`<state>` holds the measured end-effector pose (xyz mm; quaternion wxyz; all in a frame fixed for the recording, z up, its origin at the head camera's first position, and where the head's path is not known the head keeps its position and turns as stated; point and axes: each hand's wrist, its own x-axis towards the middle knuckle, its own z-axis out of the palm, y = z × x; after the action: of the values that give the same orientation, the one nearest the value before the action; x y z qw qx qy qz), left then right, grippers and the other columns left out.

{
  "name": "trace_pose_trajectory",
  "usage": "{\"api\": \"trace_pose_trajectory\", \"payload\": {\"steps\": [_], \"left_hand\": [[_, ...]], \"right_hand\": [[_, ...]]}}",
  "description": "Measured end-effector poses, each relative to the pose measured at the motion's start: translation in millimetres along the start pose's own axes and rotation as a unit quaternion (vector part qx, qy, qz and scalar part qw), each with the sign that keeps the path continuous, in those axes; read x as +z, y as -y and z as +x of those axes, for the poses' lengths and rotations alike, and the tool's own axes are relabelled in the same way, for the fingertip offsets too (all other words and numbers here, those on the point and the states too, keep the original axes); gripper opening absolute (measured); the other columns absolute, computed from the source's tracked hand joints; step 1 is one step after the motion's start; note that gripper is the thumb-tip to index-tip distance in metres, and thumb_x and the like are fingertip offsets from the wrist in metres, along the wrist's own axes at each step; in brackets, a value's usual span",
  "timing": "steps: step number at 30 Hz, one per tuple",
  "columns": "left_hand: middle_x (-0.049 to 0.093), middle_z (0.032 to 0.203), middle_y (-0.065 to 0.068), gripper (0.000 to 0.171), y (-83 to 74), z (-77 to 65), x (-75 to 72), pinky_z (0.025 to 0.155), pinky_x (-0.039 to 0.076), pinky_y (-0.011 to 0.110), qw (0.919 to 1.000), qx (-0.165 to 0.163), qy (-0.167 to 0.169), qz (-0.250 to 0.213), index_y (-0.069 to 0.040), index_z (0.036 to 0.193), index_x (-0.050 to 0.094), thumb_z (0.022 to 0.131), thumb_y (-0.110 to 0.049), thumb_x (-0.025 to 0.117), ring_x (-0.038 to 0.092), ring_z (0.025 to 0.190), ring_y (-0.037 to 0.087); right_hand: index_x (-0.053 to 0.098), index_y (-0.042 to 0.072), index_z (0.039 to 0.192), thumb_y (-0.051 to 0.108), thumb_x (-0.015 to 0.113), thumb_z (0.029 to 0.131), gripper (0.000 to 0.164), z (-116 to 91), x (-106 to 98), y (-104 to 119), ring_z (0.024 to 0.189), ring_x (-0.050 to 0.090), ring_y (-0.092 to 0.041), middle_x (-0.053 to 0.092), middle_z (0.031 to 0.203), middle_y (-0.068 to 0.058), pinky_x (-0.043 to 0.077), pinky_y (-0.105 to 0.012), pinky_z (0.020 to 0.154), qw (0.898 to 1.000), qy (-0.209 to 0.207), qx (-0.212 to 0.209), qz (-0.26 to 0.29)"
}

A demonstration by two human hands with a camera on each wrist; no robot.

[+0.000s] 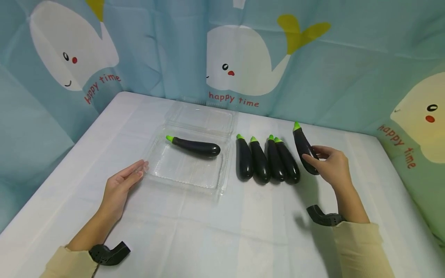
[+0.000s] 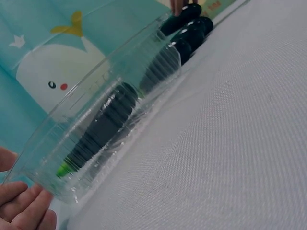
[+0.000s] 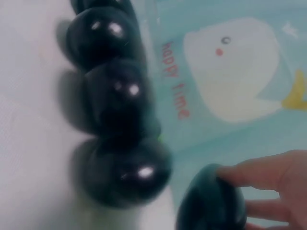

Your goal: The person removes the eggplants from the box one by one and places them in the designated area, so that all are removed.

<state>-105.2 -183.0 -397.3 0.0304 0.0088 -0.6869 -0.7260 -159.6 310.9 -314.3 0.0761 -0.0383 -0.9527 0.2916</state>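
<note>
A clear plastic clamshell box (image 1: 187, 184) lies with its lid folded back, and one dark eggplant (image 1: 196, 147) with a green stem lies inside. At the box's near left corner, my left hand (image 1: 121, 185) pinches the rim between thumb and fingers; the left wrist view shows the rim (image 2: 36, 135) running into that hand (image 2: 26, 206). Over the right part of the table, my right hand (image 1: 330, 166) grips another eggplant (image 1: 303, 148) between thumb and fingers, stem pointing away. Its shadow falls apart from it on the table. Several more eggplants (image 1: 260, 160) lie in a row between box and right hand.
The white-covered table (image 1: 208, 239) ends at the back against a blue curtain (image 1: 174, 50) printed with whales. The box lid (image 1: 201, 117) reaches close to the back edge. Each wrist carries a black camera mount (image 1: 109, 255).
</note>
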Motion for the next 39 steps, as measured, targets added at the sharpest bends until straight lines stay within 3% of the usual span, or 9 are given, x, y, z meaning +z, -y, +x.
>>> {"api": "trace_pose_trajectory", "payload": {"steps": [5, 12, 18, 27, 34, 39], "left_hand": [[0.053, 0.128, -0.001, 0.050, 0.9, -0.8, -0.3, 0.091, 0.038, 0.012, 1.0000, 0.001, -0.001, -0.008, 0.010, 0.131, 0.042, 0.092, -0.016, 0.057, 0.049, 0.114, 0.001], [0.054, 0.126, -0.001, 0.049, 1.3, -1.4, -1.2, 0.090, 0.038, 0.011, 0.9999, 0.007, -0.002, -0.009, 0.011, 0.130, 0.042, 0.092, -0.016, 0.057, 0.051, 0.112, 0.000], [0.054, 0.127, 0.000, 0.050, 1.5, -1.5, -1.0, 0.090, 0.038, 0.012, 0.9999, 0.006, 0.002, -0.016, 0.011, 0.131, 0.041, 0.092, -0.015, 0.057, 0.052, 0.111, 0.002], [0.055, 0.126, -0.001, 0.049, 0.4, -1.0, -1.5, 0.091, 0.038, 0.012, 0.9999, 0.000, 0.000, -0.015, 0.011, 0.130, 0.042, 0.092, -0.017, 0.057, 0.050, 0.113, 0.001], [0.054, 0.127, -0.001, 0.050, 0.5, -0.2, -1.4, 0.091, 0.038, 0.012, 0.9999, 0.001, 0.004, -0.013, 0.011, 0.131, 0.041, 0.092, -0.016, 0.057, 0.050, 0.113, 0.002], [0.053, 0.128, 0.001, 0.051, 0.7, 0.2, -1.1, 0.091, 0.037, 0.012, 1.0000, -0.002, 0.002, -0.008, 0.010, 0.131, 0.042, 0.092, -0.017, 0.058, 0.049, 0.115, 0.002]], "right_hand": [[0.054, -0.012, 0.118, 0.034, 0.062, 0.087, 0.056, 1, 6, -9, 0.098, 0.054, -0.041, 0.057, 0.108, -0.032, 0.046, -0.036, 0.068, 1.000, 0.021, 0.019, -0.012], [0.055, -0.013, 0.116, 0.033, 0.062, 0.087, 0.055, -2, 11, -16, 0.096, 0.054, -0.041, 0.058, 0.105, -0.032, 0.048, -0.036, 0.067, 0.999, 0.033, 0.025, -0.017], [0.053, -0.014, 0.117, 0.037, 0.060, 0.088, 0.059, -4, 17, -24, 0.098, 0.053, -0.042, 0.056, 0.109, -0.033, 0.046, -0.048, 0.075, 0.997, 0.058, 0.038, -0.016], [0.052, -0.014, 0.119, 0.038, 0.058, 0.089, 0.060, -5, 19, -26, 0.100, 0.053, -0.043, 0.056, 0.110, -0.033, 0.046, -0.049, 0.078, 0.998, 0.058, 0.037, -0.008], [0.048, -0.013, 0.124, 0.042, 0.053, 0.091, 0.064, -7, 16, -22, 0.101, 0.052, -0.043, 0.055, 0.112, -0.032, 0.048, -0.049, 0.074, 0.998, 0.042, 0.038, -0.019], [0.050, -0.014, 0.121, 0.034, 0.054, 0.091, 0.057, -8, 17, -13, 0.101, 0.051, -0.045, 0.054, 0.111, -0.033, 0.045, -0.054, 0.078, 0.999, -0.020, 0.027, -0.038]]}}
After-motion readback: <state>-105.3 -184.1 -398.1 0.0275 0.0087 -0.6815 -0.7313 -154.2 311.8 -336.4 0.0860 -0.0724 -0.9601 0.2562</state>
